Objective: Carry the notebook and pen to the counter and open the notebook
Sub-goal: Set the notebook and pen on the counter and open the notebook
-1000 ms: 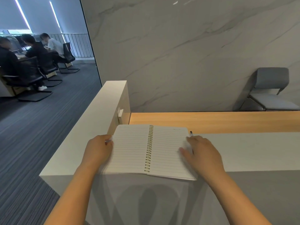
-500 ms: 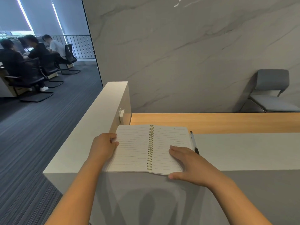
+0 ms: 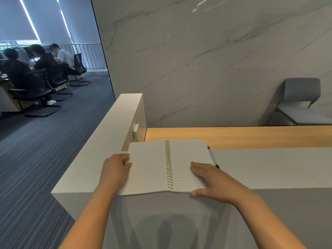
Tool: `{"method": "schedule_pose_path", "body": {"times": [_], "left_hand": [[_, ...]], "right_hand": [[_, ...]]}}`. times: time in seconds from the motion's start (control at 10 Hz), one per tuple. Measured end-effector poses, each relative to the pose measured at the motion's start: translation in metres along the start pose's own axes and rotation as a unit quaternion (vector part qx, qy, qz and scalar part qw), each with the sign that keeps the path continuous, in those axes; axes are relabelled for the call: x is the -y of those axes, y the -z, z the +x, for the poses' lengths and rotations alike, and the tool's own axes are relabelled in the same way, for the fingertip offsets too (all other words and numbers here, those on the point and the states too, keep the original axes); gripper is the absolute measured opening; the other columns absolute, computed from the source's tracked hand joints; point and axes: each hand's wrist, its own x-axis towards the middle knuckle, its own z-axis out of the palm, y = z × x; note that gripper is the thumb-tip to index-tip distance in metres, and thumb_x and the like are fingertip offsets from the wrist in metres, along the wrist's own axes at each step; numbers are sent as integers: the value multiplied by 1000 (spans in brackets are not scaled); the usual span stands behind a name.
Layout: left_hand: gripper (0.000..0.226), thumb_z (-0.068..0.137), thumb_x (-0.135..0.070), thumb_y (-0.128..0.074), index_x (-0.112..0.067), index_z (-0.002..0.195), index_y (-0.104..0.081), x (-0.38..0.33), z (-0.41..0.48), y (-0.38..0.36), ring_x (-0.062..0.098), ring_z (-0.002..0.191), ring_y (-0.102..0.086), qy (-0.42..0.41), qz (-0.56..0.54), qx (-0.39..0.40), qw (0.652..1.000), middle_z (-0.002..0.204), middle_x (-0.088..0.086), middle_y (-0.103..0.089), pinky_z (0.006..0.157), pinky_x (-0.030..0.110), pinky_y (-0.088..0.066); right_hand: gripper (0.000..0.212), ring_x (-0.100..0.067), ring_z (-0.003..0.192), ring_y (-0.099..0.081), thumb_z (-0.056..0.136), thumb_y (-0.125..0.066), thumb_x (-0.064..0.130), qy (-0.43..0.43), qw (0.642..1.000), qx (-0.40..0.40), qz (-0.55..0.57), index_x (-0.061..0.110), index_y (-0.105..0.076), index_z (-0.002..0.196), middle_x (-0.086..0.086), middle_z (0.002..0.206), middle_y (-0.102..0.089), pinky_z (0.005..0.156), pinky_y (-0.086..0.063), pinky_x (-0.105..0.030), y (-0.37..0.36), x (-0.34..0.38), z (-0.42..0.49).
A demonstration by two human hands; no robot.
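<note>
A spiral-bound notebook (image 3: 152,166) lies open on the grey counter (image 3: 269,168), showing two lined pages with gold rings down the middle. My left hand (image 3: 115,168) grips the left page's outer edge, fingers curled over it. My right hand (image 3: 213,180) rests flat on the lower right page, fingers spread, thumb at the counter's front edge. A black and white pen (image 3: 212,157) lies on the counter just right of the notebook, its near tip beside my right hand's fingers.
A lower wooden desk surface (image 3: 251,137) runs behind the counter, with a white side panel (image 3: 100,144) at left. A grey chair (image 3: 301,103) stands by the marble wall at right. Several people sit on office chairs (image 3: 43,87) at far left on carpet.
My right hand slid from the pen at the notebook's right edge down onto the lower right page, uncovering the pen. My left hand stayed at the left edge.
</note>
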Motion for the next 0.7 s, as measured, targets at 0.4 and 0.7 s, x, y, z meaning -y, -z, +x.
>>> {"method": "schedule_pose_path", "body": {"times": [0.4, 0.7], "left_hand": [[16, 89, -10, -55, -22, 88, -65, 3, -2, 0, 23, 86, -57, -15, -26, -1, 1000, 92, 8, -65, 74, 23, -33], [40, 95, -29, -45, -14, 131, -54, -7, -5, 8, 26, 117, -57, -20, -103, -38, 994, 129, 10, -61, 98, 32, -41]], "right_hand": [[87, -3, 146, -12, 80, -62, 54, -14, 1000, -18, 20, 25, -20, 152, 14, 161, -12, 114, -11, -17, -5, -2, -1], [51, 8, 130, -37, 85, -58, 50, -21, 971, -171, 166, 39, -47, 134, 29, 141, -38, 111, -25, -19, 12, 22, -9]]}}
